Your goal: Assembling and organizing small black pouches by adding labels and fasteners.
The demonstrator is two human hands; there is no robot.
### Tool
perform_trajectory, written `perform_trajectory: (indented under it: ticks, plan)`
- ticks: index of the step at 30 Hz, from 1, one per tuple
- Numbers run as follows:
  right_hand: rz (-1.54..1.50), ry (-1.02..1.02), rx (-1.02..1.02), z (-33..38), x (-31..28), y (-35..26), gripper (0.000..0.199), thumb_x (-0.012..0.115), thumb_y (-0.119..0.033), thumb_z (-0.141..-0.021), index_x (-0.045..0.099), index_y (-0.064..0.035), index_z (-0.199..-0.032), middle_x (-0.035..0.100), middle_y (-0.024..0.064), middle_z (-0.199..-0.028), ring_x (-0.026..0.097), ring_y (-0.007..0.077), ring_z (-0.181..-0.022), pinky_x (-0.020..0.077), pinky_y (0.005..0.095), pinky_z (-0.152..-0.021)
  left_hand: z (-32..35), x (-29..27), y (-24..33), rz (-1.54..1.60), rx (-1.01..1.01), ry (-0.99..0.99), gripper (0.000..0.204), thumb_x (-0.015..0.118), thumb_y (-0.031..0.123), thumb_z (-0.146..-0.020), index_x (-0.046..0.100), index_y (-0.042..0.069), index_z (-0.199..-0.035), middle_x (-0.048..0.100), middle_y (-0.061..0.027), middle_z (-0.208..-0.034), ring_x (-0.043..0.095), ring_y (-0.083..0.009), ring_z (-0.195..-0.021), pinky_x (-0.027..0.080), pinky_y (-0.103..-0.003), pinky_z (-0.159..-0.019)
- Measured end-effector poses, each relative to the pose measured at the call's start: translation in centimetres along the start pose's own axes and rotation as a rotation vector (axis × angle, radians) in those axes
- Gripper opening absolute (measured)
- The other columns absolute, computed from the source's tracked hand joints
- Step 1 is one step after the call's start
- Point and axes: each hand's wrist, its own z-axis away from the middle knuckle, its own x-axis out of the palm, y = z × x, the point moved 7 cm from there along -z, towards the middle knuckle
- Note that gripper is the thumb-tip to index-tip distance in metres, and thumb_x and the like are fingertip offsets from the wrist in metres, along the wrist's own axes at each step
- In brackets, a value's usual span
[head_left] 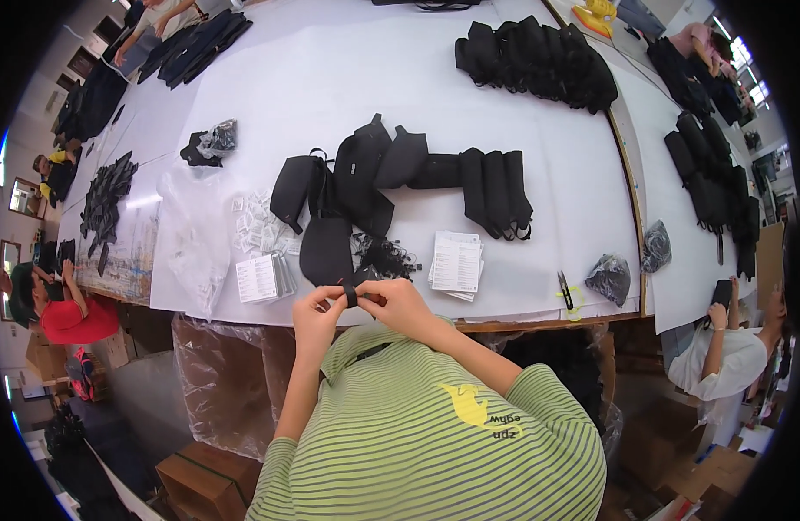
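L hand (317,314) & R hand (398,306) pinch blk band (350,296) (nr blk pouch (326,250)).

Your left hand (316,314) and right hand (402,306) face each other, fingertips close together, thumbs and forefingers pinched in front of your torso (400,425). Your left forearm (300,395) rises steeply; your right forearm (476,354) slants inward from the lower right, both bare.

A white-covered worktable (574,200) bore scissors (566,292); left of them lay card stacks (456,262), black pouches (359,182), clear plastic (191,239).
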Motion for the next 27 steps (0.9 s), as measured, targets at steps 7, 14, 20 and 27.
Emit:
perform_trajectory:
  ticks: [7,14,20,27]
  plan:
    - [-0.724,0.033,0.285,1.3,-2.0,0.8,0.014,0.061,-0.011,-0.088,0.056,-0.0068,-0.102,0.059,-0.0013,-0.077,0.048,0.0029,-0.065,0.0351,0.0188,-0.056,1.7,-0.8,2.9,0.31,0.218,0.169,0.006,0.057,0.006,-0.09,0.055,0.003,-0.095,0.058,-0.0017,-0.097,0.048,-0.0064,-0.07,0.039,-0.019,-0.062]
    - [-0.761,0.115,0.226,2.4,-4.4,-1.1,0.008,0.057,-0.008,-0.09,0.052,-0.0075,-0.097,0.063,0.0057,-0.08,0.046,0.0048,-0.062,0.0344,0.0175,-0.055,2.2,1.7,3.8,0.623,0.04,-0.141,0.011,0.06,0.011,-0.091,0.057,0.002,-0.096,0.052,0.0049,-0.076,0.043,-0.0012,-0.064,0.033,-0.017,-0.057]
    - [-0.759,0.131,0.175,2.7,-3.7,-2.3,0.006,0.052,-0.009,-0.095,0.051,-0.0071,-0.101,0.06,0.0032,-0.077,0.047,0.0049,-0.063,0.0353,0.0184,-0.056,2.6,2.2,4.6,0.395,-0.078,-0.176,0.012,0.068,0.011,-0.085,0.065,0.0,-0.09,0.041,0.0105,-0.063,0.031,0.0018,-0.055,0.019,-0.018,-0.049]
    - [-0.724,0.12,0.139,2.6,-3.5,-3.5,0.009,0.052,-0.009,-0.095,0.047,-0.0052,-0.102,0.052,0.0002,-0.072,0.047,0.0056,-0.062,0.0331,0.0197,-0.054,2.8,2.6,5.6,0.391,-0.069,-0.238,0.011,0.067,0.01,-0.085,0.065,0.0,-0.09,0.035,0.0121,-0.052,0.026,0.0023,-0.048,0.015,-0.021,-0.046]
